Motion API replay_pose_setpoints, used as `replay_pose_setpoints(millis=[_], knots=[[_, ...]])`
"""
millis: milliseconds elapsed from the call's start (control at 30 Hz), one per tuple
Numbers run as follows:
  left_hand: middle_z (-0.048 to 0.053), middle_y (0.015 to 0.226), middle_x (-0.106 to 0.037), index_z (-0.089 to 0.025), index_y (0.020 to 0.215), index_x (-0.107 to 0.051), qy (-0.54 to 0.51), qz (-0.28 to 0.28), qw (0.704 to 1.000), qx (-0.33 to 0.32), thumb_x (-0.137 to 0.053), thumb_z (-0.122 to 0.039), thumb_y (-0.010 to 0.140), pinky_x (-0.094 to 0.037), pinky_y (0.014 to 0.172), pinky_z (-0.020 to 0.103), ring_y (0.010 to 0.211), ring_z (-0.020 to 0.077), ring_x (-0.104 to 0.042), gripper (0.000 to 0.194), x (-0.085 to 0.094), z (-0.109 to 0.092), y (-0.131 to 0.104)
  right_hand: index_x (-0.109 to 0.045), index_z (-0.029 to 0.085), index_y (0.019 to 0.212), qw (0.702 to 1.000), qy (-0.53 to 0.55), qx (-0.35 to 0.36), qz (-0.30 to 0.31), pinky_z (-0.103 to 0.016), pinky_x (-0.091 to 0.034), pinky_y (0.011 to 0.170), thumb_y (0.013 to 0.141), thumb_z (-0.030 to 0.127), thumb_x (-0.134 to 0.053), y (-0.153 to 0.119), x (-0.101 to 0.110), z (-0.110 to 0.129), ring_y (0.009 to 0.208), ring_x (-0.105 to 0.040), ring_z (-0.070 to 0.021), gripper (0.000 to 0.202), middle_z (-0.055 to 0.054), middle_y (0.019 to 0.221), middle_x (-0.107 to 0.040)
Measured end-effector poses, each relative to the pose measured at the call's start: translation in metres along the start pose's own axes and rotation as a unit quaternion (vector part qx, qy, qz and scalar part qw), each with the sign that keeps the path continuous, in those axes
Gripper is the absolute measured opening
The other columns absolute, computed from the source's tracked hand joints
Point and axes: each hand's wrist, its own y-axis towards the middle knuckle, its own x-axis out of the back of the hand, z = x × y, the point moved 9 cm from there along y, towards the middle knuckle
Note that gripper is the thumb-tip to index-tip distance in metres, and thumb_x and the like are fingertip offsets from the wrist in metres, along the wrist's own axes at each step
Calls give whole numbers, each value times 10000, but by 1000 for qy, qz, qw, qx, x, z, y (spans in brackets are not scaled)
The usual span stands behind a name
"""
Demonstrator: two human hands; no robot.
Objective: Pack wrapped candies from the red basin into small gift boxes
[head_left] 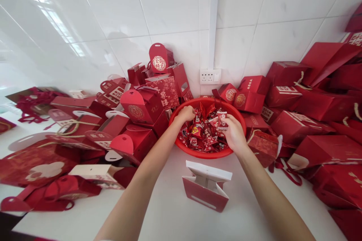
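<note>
A round red plastic basin [207, 155] full of wrapped sweets [202, 135] stands before me on the white table. Over its right side, my right hand [234, 131] is closed on a small red-and-white candy packet [221, 120]. My left hand [186, 114] reaches in at the basin's left side with curled fingers; whatever they grip is hidden. Between my forearms, nearer to me, a dark red paper gift box [206, 192] stands with its top open and its white inner flaps showing. Neither hand touches this box.
Piled red gift boxes [141, 107] crowd the left, some with rope handles. Another heap of red boxes [305, 128] fills the right side. Behind the basin rises a white tiled wall [175, 3] with a power socket [209, 77]. Dark red ribbons [36, 101] lie at far left.
</note>
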Motion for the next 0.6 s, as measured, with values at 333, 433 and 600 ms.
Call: replay_pose_setpoints(millis=[333, 433, 600], knots=[[200, 936, -767, -135, 861, -788, 34, -28, 996, 73, -674, -159, 732, -510, 783, 298, 983, 309, -722, 173, 10, 22, -10, -669, 219, 732, 1000, 5, 5, -7, -273, -474, 575, 583, 306, -748, 0, 1, 0, 644, -629, -169, 190, -12, 697, -740], [189, 869, -763, -133, 816, -782, 32, -14, 997, 69, -704, -166, 701, -512, 785, 311, 961, 324, -722, 143, 6, 19, -10, -670, 221, 731, 1000, 8, 6, -12, -273, -479, 577, 575, 310, -756, -1, 1, 0, 637, -629, -168, 200, -6, 680, -733], [141, 785, -752, -160, 740, -765, 20, -3, 998, 59, -720, -164, 667, -514, 785, 300, 932, 309, -722, 86, 0, 16, -10, -664, 225, 738, 1000, -2, 8, -2, -282, -473, 578, 580, 316, -753, 0, 0, 0, 634, -619, -167, 203, -8, 689, -731]])
